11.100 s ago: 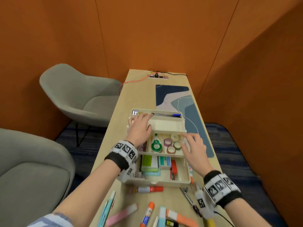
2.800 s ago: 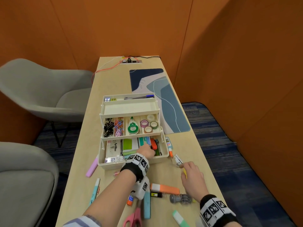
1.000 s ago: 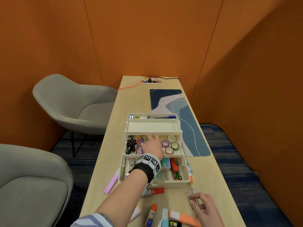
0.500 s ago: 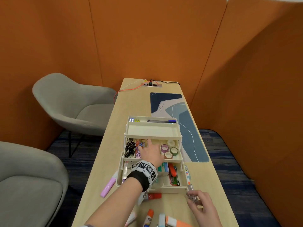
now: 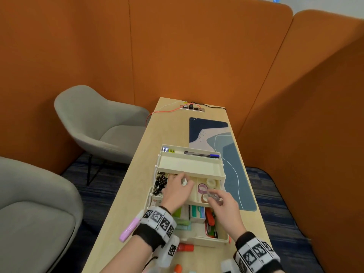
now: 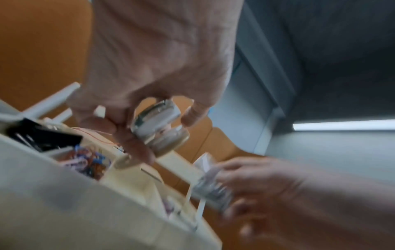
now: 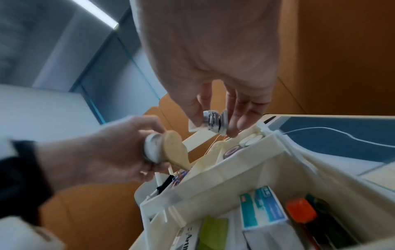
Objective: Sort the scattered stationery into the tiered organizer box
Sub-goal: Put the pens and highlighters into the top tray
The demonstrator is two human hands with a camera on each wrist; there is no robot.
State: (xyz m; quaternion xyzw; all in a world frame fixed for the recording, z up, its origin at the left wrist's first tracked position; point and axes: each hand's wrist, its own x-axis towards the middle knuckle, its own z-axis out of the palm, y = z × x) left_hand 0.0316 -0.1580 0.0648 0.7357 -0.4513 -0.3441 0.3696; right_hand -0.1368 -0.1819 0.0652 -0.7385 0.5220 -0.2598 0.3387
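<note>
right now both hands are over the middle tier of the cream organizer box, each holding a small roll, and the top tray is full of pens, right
Not quite. The cream tiered organizer box has an empty top tray; the pens lie in the compartment behind it, as the head view shows. The rest holds: the left hand and right hand each hold a small roll over the middle tier.
</note>
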